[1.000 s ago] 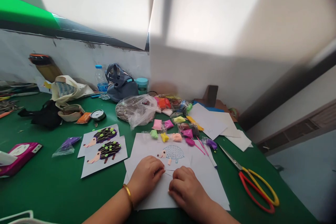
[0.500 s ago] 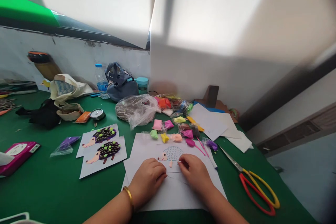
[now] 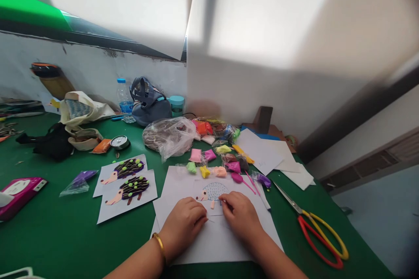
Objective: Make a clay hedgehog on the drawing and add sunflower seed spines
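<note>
A hedgehog drawing (image 3: 215, 192) on a small white sheet lies in front of me; peach clay covers its head and one leg, and its body is patterned in blue outline. My right hand (image 3: 241, 214) touches the sheet at the hedgehog's rear, thumb and forefinger pinched near the hind leg; whatever is between them is too small to make out. Beside the head, my left hand (image 3: 187, 221) rests on the larger white paper (image 3: 209, 248), fingers curled inward and their tips hidden. Packets of coloured clay, one of them peach (image 3: 219, 171), lie just beyond the drawing.
Two finished-looking hedgehog cards (image 3: 135, 185) lie to the left, near a purple clay packet (image 3: 80, 178). Large scissors (image 3: 303, 213) with red and yellow handles lie at right. Pink clay tools (image 3: 244, 179), a plastic bag (image 3: 170, 135) and spare white sheets (image 3: 260, 152) are farther back.
My right hand's fingertips have shifted slightly left and up, onto the hedgehog's rear edge. My left hand stays in about the same place.
</note>
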`<state>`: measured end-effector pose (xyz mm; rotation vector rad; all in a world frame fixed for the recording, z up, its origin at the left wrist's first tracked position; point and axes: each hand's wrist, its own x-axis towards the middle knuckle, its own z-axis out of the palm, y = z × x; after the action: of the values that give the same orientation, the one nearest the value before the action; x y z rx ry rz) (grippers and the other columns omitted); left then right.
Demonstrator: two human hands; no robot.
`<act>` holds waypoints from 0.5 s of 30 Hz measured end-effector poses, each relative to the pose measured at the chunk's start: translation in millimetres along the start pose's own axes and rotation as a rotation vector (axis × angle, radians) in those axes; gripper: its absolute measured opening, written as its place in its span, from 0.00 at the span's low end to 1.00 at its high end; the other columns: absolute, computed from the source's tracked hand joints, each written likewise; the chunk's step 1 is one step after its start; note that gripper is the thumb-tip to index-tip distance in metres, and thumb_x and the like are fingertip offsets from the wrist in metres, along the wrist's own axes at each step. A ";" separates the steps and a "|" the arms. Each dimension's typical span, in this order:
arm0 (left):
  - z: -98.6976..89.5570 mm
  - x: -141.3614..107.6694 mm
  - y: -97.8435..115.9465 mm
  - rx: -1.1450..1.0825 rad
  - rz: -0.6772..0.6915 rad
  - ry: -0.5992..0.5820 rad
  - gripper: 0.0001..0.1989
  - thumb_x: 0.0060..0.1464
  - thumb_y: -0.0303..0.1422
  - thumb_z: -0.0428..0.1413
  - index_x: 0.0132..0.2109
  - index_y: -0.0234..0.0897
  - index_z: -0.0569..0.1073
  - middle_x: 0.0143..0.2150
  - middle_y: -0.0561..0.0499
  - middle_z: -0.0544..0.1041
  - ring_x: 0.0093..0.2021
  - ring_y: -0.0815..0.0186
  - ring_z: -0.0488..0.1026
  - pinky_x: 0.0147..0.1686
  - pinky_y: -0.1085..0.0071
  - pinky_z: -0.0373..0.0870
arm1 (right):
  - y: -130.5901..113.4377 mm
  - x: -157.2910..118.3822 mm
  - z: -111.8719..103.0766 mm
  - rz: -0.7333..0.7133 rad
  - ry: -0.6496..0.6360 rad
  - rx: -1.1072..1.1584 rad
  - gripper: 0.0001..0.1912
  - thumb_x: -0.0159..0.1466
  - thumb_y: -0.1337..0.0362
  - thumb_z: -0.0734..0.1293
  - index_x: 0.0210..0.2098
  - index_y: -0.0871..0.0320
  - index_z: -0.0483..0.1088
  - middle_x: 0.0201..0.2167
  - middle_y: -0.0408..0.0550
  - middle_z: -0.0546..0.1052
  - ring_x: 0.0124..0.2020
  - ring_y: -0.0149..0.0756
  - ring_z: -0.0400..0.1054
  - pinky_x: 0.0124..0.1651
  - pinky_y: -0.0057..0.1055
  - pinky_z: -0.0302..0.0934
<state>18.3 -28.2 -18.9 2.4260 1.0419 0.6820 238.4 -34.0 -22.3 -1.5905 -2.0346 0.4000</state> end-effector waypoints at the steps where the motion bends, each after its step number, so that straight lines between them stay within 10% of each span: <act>1: 0.0 0.1 0.1 0.001 -0.001 0.000 0.05 0.57 0.26 0.56 0.36 0.38 0.75 0.36 0.50 0.79 0.39 0.60 0.73 0.42 0.62 0.69 | 0.1 0.2 0.3 0.005 -0.006 -0.004 0.11 0.63 0.70 0.62 0.40 0.55 0.76 0.32 0.46 0.77 0.37 0.40 0.69 0.42 0.34 0.59; 15: 0.8 0.9 -1.8 -0.002 0.008 0.003 0.04 0.58 0.26 0.56 0.37 0.38 0.75 0.36 0.50 0.79 0.39 0.60 0.73 0.43 0.62 0.68 | -8.6 1.0 -4.8 0.107 -0.037 -0.011 0.04 0.61 0.69 0.67 0.30 0.56 0.69 0.28 0.43 0.74 0.32 0.37 0.67 0.36 0.30 0.55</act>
<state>18.3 -26.5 -20.3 2.4293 1.0326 0.6898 234.0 -35.7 -13.6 -1.7155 -1.9874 0.4609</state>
